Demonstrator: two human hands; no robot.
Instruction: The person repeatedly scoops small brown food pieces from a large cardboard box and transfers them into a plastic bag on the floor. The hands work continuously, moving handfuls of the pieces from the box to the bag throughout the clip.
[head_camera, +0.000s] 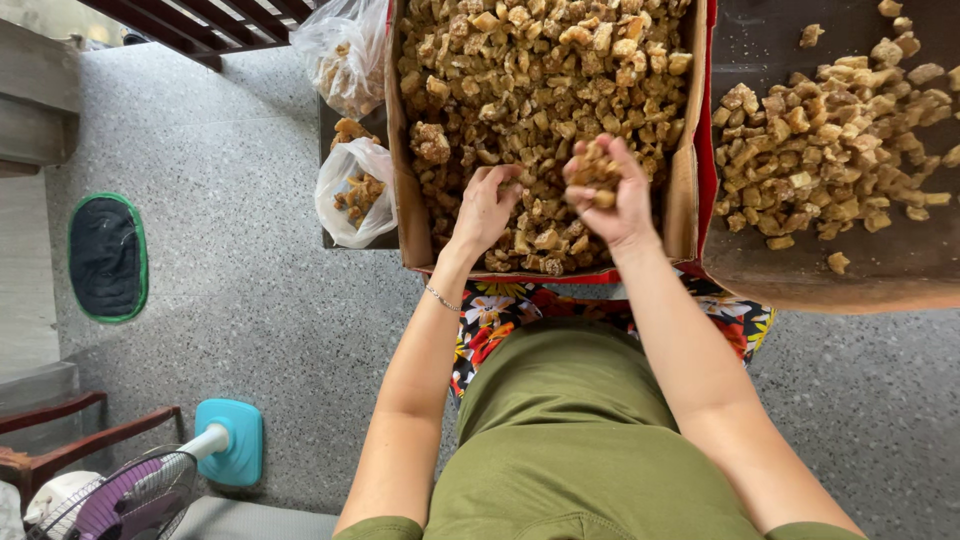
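Both hands in a box of brown chunks.
Cardboard box (409, 190), full of brown chunks (520, 70), sits ahead of the lap; a dark tray (850, 265) with more lies just right. Right hand (612, 195) is clenched around a handful of chunks; left hand (487, 205), fingers curled, digs into the pile. Two plastic bags (350, 185) sit left.

A home floor turned food-sorting spot. Speckled terrazzo floor (260, 300) with a doormat (107, 257) at nine o'clock. A standing fan (150, 485) and wooden chair (60, 430) sit at seven o'clock.
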